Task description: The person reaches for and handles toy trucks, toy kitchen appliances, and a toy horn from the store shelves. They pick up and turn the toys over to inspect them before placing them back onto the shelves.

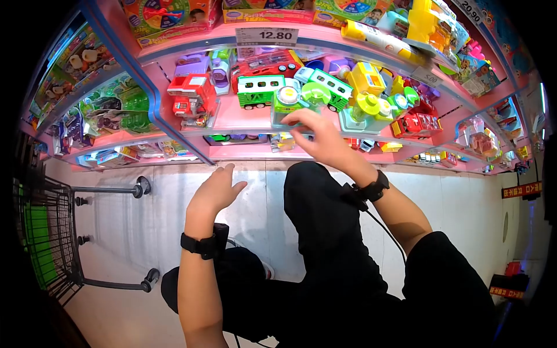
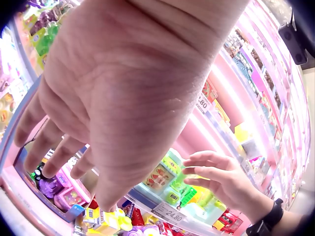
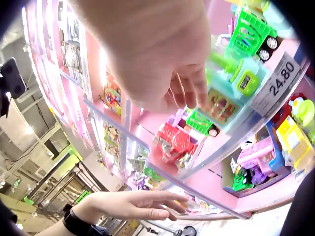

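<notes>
The right hand (image 1: 322, 139) reaches to the shelf, its fingers loosely bent and spread somewhat apart, holding nothing. Its fingertips lie at the front of a pale teal toy (image 1: 283, 107) with a fruit picture on its side; whether they touch it cannot be told. The left hand (image 1: 214, 188) hangs in the air short of the shelf edge, fingers fairly straight, thumb apart, also holding nothing.

The pale teal toy stands near the front of the pink shelf (image 1: 232, 120), with a green-and-white bus (image 1: 261, 91) just behind and to its left, and a second one behind to its right. Further left sits a red toy vehicle (image 1: 191, 95). A price tag (image 3: 278, 87) reading 24.80 is on the shelf edge. On the floor, off to the left, stands a shopping cart (image 1: 74, 232).

The step in hand looks like handling or setting the toys on this shelf. Taking or adjusting the pale teal toy would call for the right fingers to curl around its body without nudging the neighbouring buses.
</notes>
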Available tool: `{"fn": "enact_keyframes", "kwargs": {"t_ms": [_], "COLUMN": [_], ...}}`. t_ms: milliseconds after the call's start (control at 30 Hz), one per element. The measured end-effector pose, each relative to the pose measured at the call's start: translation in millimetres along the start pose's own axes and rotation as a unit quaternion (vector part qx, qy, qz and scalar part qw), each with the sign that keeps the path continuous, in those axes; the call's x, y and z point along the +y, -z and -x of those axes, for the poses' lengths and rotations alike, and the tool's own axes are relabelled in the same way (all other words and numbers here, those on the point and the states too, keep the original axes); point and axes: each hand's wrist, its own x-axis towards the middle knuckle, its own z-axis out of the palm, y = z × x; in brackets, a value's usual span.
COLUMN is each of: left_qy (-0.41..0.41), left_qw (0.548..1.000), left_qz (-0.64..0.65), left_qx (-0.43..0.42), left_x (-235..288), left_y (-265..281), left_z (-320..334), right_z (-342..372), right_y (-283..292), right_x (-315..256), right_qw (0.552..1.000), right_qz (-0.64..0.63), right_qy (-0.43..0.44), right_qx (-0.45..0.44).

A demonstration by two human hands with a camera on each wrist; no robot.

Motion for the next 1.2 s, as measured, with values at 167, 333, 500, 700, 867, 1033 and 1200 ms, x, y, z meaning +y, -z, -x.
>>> {"fn": "enact_keyframes", "kwargs": {"t_ms": [167,333,500,700,867,1033,1200], "left_qy": [-0.017,-0.048,-0.035,-0.076,-0.056,-0.081,-0.089], "left_qw": [1.000,0.999,0.999,0.996,0.997,0.995,0.995], "left_qz": [-0.002,0.014,0.032,0.005,-0.001,-0.005,-0.008], "left_qx": [-0.001,0.022,0.011,0.055,0.048,0.053,0.044], "left_x": [14.3,11.9,14.4,-8.8,-8.1,-2.6,2.4], "left_y": [5.5,-2.7,-0.1,-18.2,-17.9,-17.3,-17.2], "left_z": [-6.5,-15.7,-11.2,-16.4,-14.1,-15.3,-19.4], "right_z": [14.1,8.5,-3.1,-11.8,-16.2,-16.1,-9.0], "right_y": [36.7,29.9,23.8,12.6,2.0,-2.0,2.9], "right_x": [4.9,35.8,53.3,45.9,52.2,47.4,48.2], "right_qw": [0.974,0.979,0.986,0.986,0.987,0.987,0.990], "right_qz": [0.158,0.146,0.107,0.085,0.075,0.063,0.097], "right_qy": [0.040,-0.022,-0.042,-0.038,-0.044,-0.030,-0.032], "right_qx": [0.155,0.140,0.124,0.135,0.138,0.146,0.102]}}
